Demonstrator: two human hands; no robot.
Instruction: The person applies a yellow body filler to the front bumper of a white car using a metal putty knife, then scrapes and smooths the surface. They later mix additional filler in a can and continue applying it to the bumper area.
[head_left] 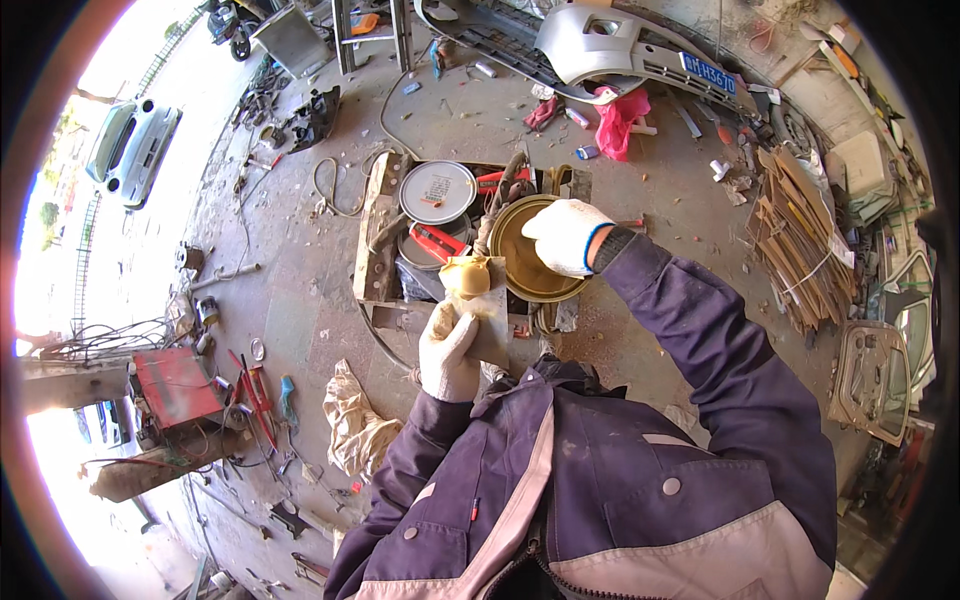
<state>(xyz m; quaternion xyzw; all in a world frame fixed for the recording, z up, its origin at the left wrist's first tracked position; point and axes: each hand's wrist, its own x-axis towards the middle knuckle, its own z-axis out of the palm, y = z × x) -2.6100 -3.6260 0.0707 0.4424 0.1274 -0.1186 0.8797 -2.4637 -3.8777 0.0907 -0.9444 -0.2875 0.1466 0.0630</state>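
My left hand [447, 350], in a pale work glove, grips a flat, light-coloured board [490, 318] between thumb and fingers. A lump of tan-yellow putty [466, 277] sits on the board's far end. My right hand [568, 238], gloved in white with a blue cuff edge, is closed over the round open can [543, 294]. More tan putty [522, 262] coats the inside of the can. Whatever the right fingers hold is hidden beneath the hand. Left of the can lie a grey round lid [437, 192] and a red tube [438, 243].
A low, worn crate [374, 237] carries the cans, with a hose [330, 187] beside it. A crumpled cloth [357, 422] lies on the floor. Flattened cardboard [798, 240] is stacked at right; a silver car bumper [600, 50] lies at the back. A red box [178, 385] stands left.
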